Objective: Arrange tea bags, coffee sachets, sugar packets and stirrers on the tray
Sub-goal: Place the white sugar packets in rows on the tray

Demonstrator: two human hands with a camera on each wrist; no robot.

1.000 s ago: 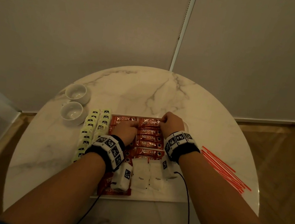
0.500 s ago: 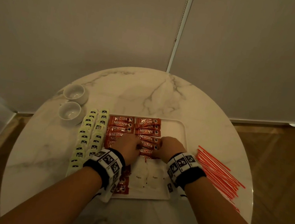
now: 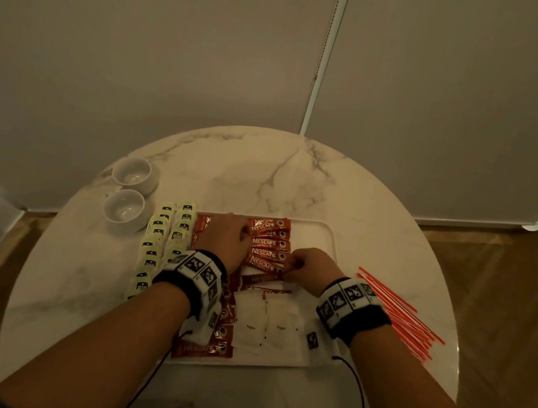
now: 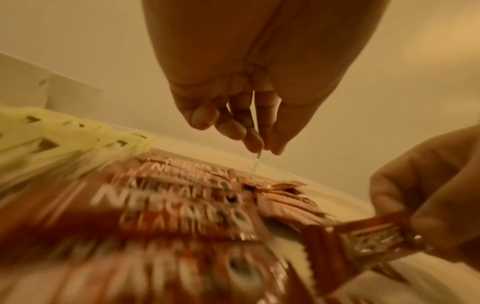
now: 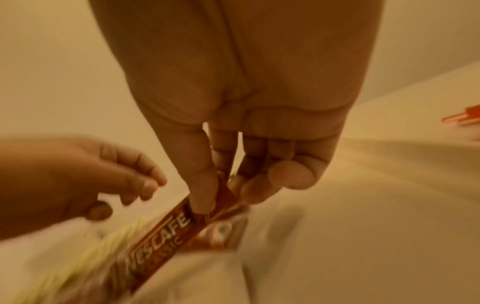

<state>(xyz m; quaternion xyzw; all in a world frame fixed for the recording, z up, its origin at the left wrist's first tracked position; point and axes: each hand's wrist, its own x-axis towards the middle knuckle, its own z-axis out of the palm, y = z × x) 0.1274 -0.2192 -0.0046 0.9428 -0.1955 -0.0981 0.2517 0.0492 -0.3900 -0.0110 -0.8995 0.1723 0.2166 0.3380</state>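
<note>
a round marble desk [image 3: 197, 166] fills the middle of the head view, and on it a white tray [image 3: 329, 243] is seen at centre. the task is judged partly done: coffee sachets [image 3: 269, 243] are laid on the tray in two columns, each sachet with its long axis running left to right across the frame, and white sugar packets [image 3: 265, 328] lie flat at the tray's lower edge. still off the tray, the tea bags [image 3: 165, 241] are lined in two rows just left of it, and the red stirrers [image 3: 398, 308] are fanned on the desk at right, their long axes slanting from upper left to lower right. two white cups [image 3: 129, 191] stand at the upper left. the left hand [image 3: 226, 241] is held over the left column, its fingers loosely bent and holding nothing. the right hand [image 3: 311, 265] is seen pinching one sachet [image 5: 166, 226] at its right end, thumb and forefinger clamped on it; in the right wrist view the sachet slants from lower left to upper right, at the right edge of the right column.
</note>
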